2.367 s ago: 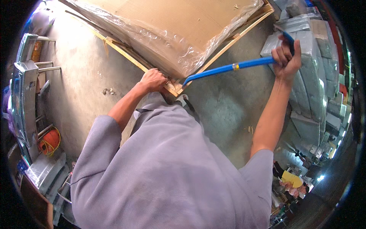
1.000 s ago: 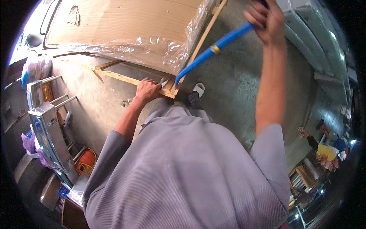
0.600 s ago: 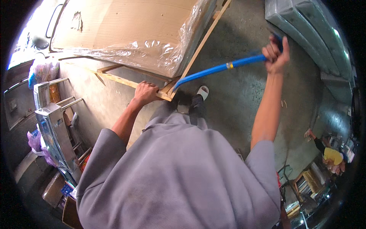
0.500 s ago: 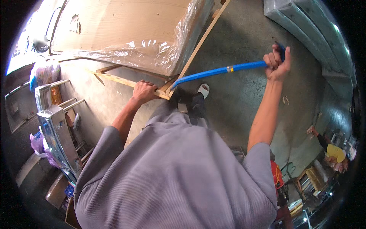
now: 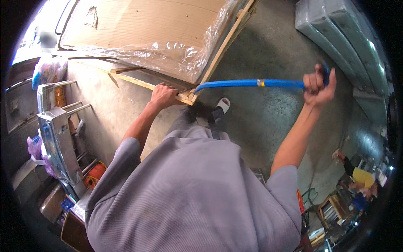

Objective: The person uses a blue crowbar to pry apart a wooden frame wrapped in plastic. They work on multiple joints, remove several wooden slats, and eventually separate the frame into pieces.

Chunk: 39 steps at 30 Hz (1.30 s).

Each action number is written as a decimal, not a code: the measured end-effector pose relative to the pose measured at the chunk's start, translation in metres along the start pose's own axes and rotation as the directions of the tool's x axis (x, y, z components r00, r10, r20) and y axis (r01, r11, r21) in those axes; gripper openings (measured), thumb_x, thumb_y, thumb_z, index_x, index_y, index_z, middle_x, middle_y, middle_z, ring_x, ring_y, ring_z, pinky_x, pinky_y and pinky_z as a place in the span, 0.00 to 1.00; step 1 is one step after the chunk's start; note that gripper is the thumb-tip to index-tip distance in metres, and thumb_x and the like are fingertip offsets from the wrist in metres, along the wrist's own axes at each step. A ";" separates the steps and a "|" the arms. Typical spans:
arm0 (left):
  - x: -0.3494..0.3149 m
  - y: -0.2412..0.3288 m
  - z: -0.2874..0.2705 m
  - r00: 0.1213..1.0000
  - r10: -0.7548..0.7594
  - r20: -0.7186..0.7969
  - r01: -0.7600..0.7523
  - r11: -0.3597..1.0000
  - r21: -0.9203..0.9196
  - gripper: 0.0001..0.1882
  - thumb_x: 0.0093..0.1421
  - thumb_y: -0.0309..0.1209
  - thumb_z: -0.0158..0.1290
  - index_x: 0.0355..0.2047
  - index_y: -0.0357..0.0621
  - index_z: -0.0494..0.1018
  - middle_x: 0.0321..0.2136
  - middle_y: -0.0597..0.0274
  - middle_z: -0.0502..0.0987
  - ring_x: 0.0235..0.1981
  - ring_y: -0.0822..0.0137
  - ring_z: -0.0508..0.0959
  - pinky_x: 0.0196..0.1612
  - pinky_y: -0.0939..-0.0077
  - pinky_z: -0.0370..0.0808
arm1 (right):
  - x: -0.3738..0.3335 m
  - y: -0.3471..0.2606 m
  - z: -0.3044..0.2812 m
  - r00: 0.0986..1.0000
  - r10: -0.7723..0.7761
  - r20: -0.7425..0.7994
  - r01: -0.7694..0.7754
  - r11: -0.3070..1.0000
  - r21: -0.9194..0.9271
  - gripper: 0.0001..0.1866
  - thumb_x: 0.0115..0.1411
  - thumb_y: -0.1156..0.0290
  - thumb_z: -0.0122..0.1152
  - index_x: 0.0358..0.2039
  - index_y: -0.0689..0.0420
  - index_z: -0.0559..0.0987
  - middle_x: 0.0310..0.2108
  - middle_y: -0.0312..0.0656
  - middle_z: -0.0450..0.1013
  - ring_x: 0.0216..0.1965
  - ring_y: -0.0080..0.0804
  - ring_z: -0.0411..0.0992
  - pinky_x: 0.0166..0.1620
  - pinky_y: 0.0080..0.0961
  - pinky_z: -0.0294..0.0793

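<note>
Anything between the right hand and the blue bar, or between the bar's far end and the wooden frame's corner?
Nothing visible. The right hand already grips the blue bar, whose far end is at the wooden frame corner; contact can't be confirmed. The left hand holds the frame left of there, off the bar.

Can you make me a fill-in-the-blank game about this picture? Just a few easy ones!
1. The right hand grips a bar whose main colour is ____.
2. The left hand holds a frame made of ____.
3. The bar's far end meets the frame at its ____, where two sides join.
4. The sandal on the floor is coloured ____.

Missing words: blue; wood; corner; white.
</note>
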State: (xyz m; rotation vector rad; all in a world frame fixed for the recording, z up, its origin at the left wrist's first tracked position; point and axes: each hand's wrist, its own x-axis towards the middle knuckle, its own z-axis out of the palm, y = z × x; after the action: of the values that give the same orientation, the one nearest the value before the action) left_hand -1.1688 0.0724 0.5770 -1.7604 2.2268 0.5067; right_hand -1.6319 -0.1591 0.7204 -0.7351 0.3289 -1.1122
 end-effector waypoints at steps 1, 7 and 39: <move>-0.001 0.000 0.001 1.000 0.008 -0.016 -0.008 1.000 -0.015 0.26 0.45 0.62 0.61 0.28 0.53 0.81 0.28 0.64 0.82 0.37 0.61 0.82 0.43 0.64 0.73 | 0.018 -0.005 0.017 0.999 0.034 -0.006 -0.034 0.999 -0.034 0.31 0.72 0.49 0.41 0.45 0.69 0.77 0.10 0.22 0.44 0.10 0.17 0.41 0.20 0.21 0.46; -0.005 -0.003 0.006 0.995 0.027 -0.100 -0.034 0.997 -0.069 0.25 0.42 0.61 0.63 0.26 0.53 0.80 0.28 0.63 0.81 0.36 0.60 0.82 0.41 0.64 0.74 | 0.094 0.010 0.118 0.948 0.224 0.228 -0.182 0.965 -0.191 0.29 0.72 0.52 0.43 0.45 0.70 0.77 0.10 0.23 0.44 0.10 0.15 0.42 0.19 0.19 0.48; -0.011 -0.007 0.014 0.999 0.042 -0.003 -0.042 0.997 -0.066 0.23 0.45 0.58 0.62 0.27 0.53 0.81 0.28 0.64 0.82 0.34 0.62 0.83 0.42 0.66 0.75 | 0.206 0.128 0.027 0.916 0.346 0.203 -0.369 0.925 0.090 0.29 0.72 0.49 0.43 0.33 0.65 0.77 0.11 0.24 0.48 0.10 0.14 0.44 0.17 0.18 0.47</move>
State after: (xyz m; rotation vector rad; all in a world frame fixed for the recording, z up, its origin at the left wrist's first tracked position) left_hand -1.1592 0.0864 0.5681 -1.7494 2.2771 0.5953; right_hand -1.4397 -0.3033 0.6757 -0.6285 0.2220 -0.7041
